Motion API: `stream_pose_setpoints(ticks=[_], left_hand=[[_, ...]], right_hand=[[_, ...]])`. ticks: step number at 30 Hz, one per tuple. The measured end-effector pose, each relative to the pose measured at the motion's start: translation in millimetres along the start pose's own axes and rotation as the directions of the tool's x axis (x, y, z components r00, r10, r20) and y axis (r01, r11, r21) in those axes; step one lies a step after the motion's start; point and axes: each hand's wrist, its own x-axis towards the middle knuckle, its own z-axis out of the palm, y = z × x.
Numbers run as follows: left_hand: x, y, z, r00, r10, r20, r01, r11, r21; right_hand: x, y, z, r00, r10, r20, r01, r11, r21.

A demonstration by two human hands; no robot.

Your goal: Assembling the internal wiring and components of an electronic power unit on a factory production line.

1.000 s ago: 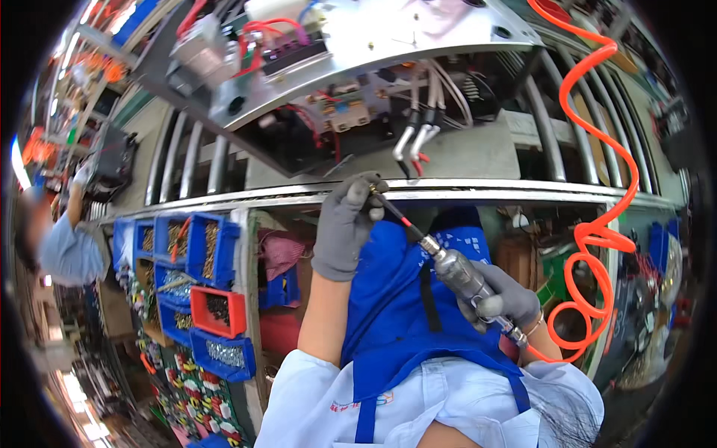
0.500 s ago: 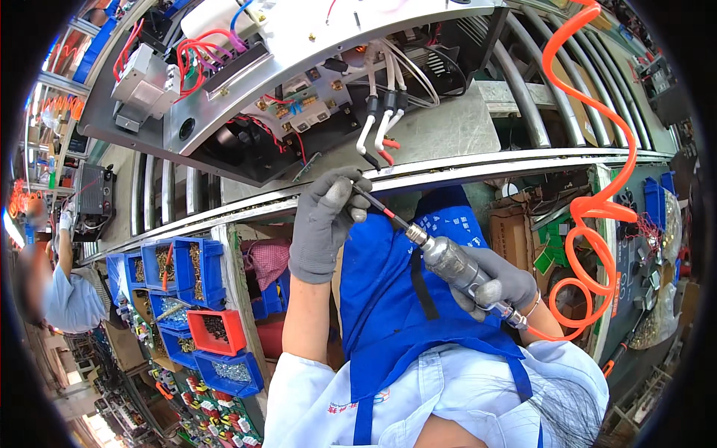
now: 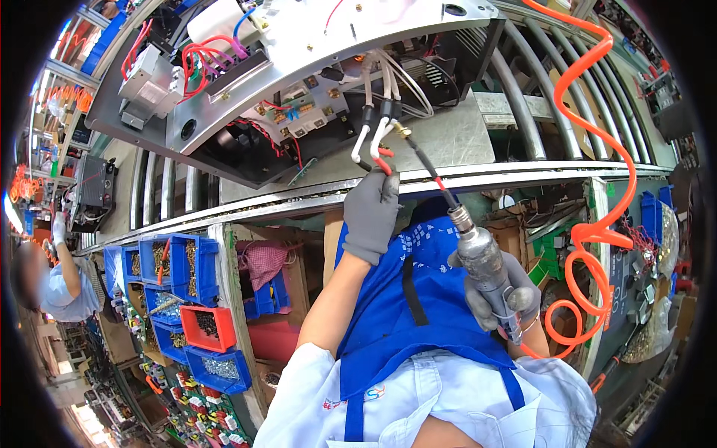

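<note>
My gloved right hand is closed around a grey air screwdriver at the front edge of the bench. Its long bit points up toward the open metal chassis, with a small brass-coloured screw at the tip. Left of the bit, my gloved left hand pinches the red-sleeved end of a white cable. A second white cable with a black end hangs beside it. Both come out of the chassis through black collars. The pinched cable end is partly hidden by my fingers.
A coiled orange air hose runs from the screwdriver up the right side. Metal rollers flank the bench plate. Blue bins and a red bin of fasteners stand lower left. Another person works at far left.
My left hand has left the bit tip, moved right and taken hold of the cable end. The screwdriver has swung upright, its bit toward the chassis, and the screw now shows at the tip.
</note>
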Motion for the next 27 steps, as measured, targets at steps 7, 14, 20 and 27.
stream_pose_setpoints(ticks=[7, 14, 20, 27], left_hand=[[21.3, 27.5, -52.8, 0.931, -0.137, -0.339, -0.087, 0.818, -0.568], [73.8, 42.7, -70.6, 0.987, 0.114, 0.117, 0.162, -0.601, -0.783], [82.1, 63.0, -58.2, 0.981, 0.173, 0.083, 0.181, -0.691, -0.700], [89.3, 78.9, -43.3, 0.965, 0.257, 0.057, 0.164, -0.418, -0.894]], right_hand=[[-8.7, -5.9, -1.4, 0.992, -0.014, -0.125, 0.004, 0.997, -0.080], [-8.6, -12.6, -9.9, 0.996, -0.064, -0.060, 0.063, 0.998, -0.009], [-8.0, -8.5, -19.5, 0.996, -0.088, 0.016, 0.085, 0.986, 0.141], [-0.6, -8.0, -30.5, 0.978, -0.157, 0.136, 0.121, 0.962, 0.244]])
